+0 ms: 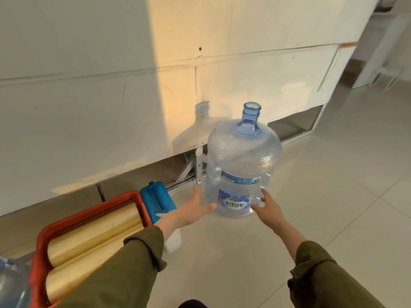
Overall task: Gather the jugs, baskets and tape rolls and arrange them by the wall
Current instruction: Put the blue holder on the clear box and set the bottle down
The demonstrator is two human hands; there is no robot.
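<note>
A large clear water jug (242, 165) with a blue neck stands upright on the tiled floor near the white wall. My left hand (193, 207) and my right hand (268, 207) reach toward its base on either side, fingers spread, at or just off its surface. To the left a red basket (89, 215) holds two golden tape rolls (93, 235). A white jug with a blue cap (159, 201) sits between the basket and the clear jug, partly behind my left arm. Another clear jug (11, 283) shows at the lower left edge.
The white wall panel (111, 107) ends above the floor, leaving a dark gap with a metal bracket (193, 167) behind the jug. Pale floor tiles (333, 196) stretch to the right. A white stand (387, 74) is far off at the upper right.
</note>
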